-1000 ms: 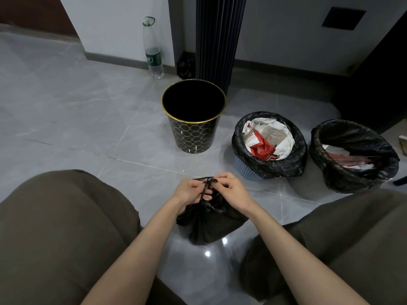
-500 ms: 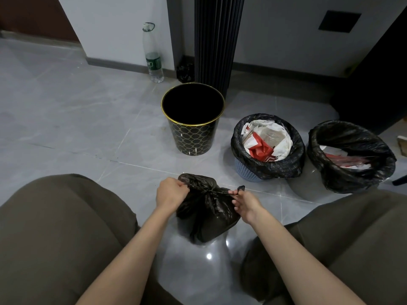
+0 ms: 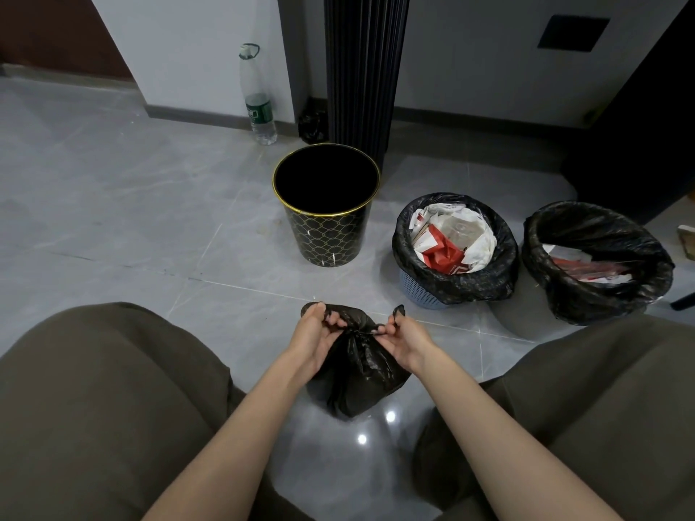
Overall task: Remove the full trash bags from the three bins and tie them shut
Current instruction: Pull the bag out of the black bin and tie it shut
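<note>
Trash bag [image 3: 357, 374], black, sits at lower centre of the frame between my knees [image 3: 105, 389], its neck gathered into a knot. My left hand [image 3: 314, 340] grips one loose tail of the neck with curled fingers; my right hand [image 3: 404, 342] pinches the other tail, which pokes up above the fingertips. Whether the bag touches the floor [image 3: 150, 220] I cannot tell. Black-and-gold bin [image 3: 325, 235], centre frame, stands upright and unlined. Blue basket bin [image 3: 413, 291], centre right, carries a black liner holding white and red waste. Third bin [image 3: 522, 314], at right, is likewise lined and partly filled. Plastic bottle [image 3: 257, 99] stands upright at the wall, upper centre.
</note>
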`<state>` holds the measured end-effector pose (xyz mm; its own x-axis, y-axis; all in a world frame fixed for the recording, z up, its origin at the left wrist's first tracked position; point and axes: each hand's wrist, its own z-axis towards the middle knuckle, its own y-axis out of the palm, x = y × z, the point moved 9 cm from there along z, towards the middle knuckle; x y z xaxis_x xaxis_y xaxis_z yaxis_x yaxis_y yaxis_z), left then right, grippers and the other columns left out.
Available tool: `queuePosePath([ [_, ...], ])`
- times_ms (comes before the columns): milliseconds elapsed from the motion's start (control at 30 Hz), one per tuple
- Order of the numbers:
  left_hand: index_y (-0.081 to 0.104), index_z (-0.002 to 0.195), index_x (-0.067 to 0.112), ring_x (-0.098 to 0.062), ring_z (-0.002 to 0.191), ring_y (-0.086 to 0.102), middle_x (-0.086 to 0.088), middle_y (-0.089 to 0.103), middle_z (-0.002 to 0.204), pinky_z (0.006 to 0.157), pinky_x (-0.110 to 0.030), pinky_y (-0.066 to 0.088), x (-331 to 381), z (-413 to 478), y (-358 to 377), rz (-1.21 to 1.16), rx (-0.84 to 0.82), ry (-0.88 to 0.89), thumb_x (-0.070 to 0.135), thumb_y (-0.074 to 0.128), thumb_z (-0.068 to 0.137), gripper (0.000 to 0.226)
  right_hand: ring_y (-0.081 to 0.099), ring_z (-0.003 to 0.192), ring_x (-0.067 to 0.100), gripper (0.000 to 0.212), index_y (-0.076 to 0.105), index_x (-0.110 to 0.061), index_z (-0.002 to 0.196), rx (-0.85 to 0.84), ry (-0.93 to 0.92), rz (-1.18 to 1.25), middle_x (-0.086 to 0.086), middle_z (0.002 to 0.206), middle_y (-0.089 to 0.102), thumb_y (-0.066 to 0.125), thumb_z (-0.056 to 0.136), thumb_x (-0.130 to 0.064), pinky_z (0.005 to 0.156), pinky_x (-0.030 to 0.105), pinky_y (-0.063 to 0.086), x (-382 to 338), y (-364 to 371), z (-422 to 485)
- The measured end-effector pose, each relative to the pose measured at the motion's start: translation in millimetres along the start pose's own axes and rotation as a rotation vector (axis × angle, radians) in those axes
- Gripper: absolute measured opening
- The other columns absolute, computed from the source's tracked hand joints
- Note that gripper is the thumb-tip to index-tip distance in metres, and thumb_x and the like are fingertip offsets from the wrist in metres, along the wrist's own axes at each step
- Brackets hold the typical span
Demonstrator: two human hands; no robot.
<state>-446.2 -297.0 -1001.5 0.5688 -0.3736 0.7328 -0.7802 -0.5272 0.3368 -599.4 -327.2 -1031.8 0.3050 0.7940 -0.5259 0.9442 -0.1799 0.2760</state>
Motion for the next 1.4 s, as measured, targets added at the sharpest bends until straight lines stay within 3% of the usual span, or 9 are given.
queuePosePath([
  [200, 0.028, 0.069, 0.015, -0.012, 0.044, 0.028, 0.000, 0.028, 0.045, 0.064, -0.028, 0.046, -16, 5, -11, -0.158, 0.100, -0.116, 0.014, 0.023, 0.101, 0.033, 0.059, 0.036, 0.021, 0.039, 0.041, -0.007, 0.068, 0.096, 0.089, 0.171, 0.004, 0.030, 0.039, 0.030, 0.104, -0.016, 0.102, 0.038, 0.043, 6, -15, -2],
  [333, 0.030, 0.071, 0.015, -0.005, 0.032, 0.027, 0.004, 0.029, 0.043, 0.061, -0.024, 0.042, -8, 7, -7, -0.071, 0.102, -0.037, 0.011, 0.028, 0.100, 0.029, 0.056, 0.067, 0.017, 0.036, 0.043, -0.011, 0.070, -0.022, 0.019, 0.044, 0.005, 0.060, 0.044, 0.033, 0.104, -0.020, 0.072, 0.029, 0.054, -2, -2, -5],
  [433, 0.037, 0.089, 0.016, -0.009, 0.057, 0.045, -0.002, 0.044, 0.072, 0.068, -0.024, 0.044, 3, 4, -1, 0.287, 0.067, 0.081, 0.004, 0.047, 0.093, 0.016, 0.057, 0.070, 0.013, 0.034, 0.046, -0.014, 0.073, -0.055, -0.077, -0.145, 0.002, 0.065, 0.047, 0.034, 0.103, -0.021, 0.067, 0.023, 0.049, -14, 3, -11],
  [600, 0.043, 0.122, 0.016, -0.019, 0.107, 0.043, -0.004, 0.045, 0.116, 0.093, -0.019, 0.033, 8, -7, 31, 1.180, -0.225, 0.512, -0.006, 0.048, 0.082, 0.046, 0.057, 0.069, 0.013, 0.033, 0.054, -0.014, 0.071, -0.103, -0.270, -0.412, 0.001, 0.069, 0.058, 0.042, 0.100, -0.021, 0.066, 0.021, 0.045, -37, 20, -26],
  [733, 0.060, 0.123, 0.023, -0.023, 0.104, 0.044, -0.009, 0.051, 0.107, 0.100, -0.026, 0.033, 0, -4, 29, 1.392, -0.207, 0.530, 0.018, 0.050, 0.095, 0.030, 0.042, 0.072, 0.014, 0.030, 0.064, -0.018, 0.069, -0.070, -0.432, -0.673, 0.002, 0.075, 0.050, 0.051, 0.095, -0.026, 0.072, 0.027, 0.038, -56, 25, -36],
  [867, 0.074, 0.096, 0.017, -0.012, 0.088, 0.052, 0.006, 0.071, 0.099, 0.084, -0.017, 0.032, 14, -12, 32, 1.221, -0.176, 0.575, 0.020, 0.050, 0.095, 0.024, 0.042, 0.063, 0.008, 0.026, 0.070, -0.016, 0.082, -0.209, -0.463, -0.723, -0.005, 0.067, 0.055, 0.049, 0.096, -0.021, 0.060, 0.016, 0.036, -59, 42, -46],
  [1033, 0.074, 0.091, 0.008, 0.008, 0.084, 0.058, 0.003, 0.071, 0.094, 0.075, 0.003, 0.036, 12, -10, 21, 0.904, -0.121, 0.412, 0.011, 0.054, 0.093, 0.021, 0.055, 0.076, 0.013, 0.027, 0.057, -0.015, 0.114, -0.134, -0.455, -0.403, 0.004, 0.099, 0.070, 0.047, 0.093, -0.002, 0.087, 0.031, 0.049, -63, 22, -35],
  [1200, 0.068, 0.093, 0.017, 0.009, 0.066, 0.056, 0.011, 0.064, 0.085, 0.056, -0.005, 0.039, 1, -12, 10, 0.459, -0.040, 0.182, 0.015, 0.050, 0.096, 0.018, 0.059, 0.069, 0.014, 0.019, 0.052, -0.007, 0.099, -0.111, -0.359, -0.458, 0.007, 0.085, 0.067, 0.047, 0.087, 0.008, 0.079, 0.026, 0.050, -27, 22, -19],
  [1400, 0.066, 0.087, 0.027, 0.000, 0.069, 0.049, 0.012, 0.063, 0.084, 0.060, -0.018, 0.033, -2, -10, 7, 0.393, -0.074, 0.078, 0.023, 0.047, 0.098, 0.022, 0.065, 0.081, 0.012, 0.030, 0.066, -0.021, 0.087, -0.229, -0.549, -0.748, 0.001, 0.087, 0.072, 0.051, 0.087, 0.004, 0.082, 0.023, 0.051, -19, 43, -20],
])
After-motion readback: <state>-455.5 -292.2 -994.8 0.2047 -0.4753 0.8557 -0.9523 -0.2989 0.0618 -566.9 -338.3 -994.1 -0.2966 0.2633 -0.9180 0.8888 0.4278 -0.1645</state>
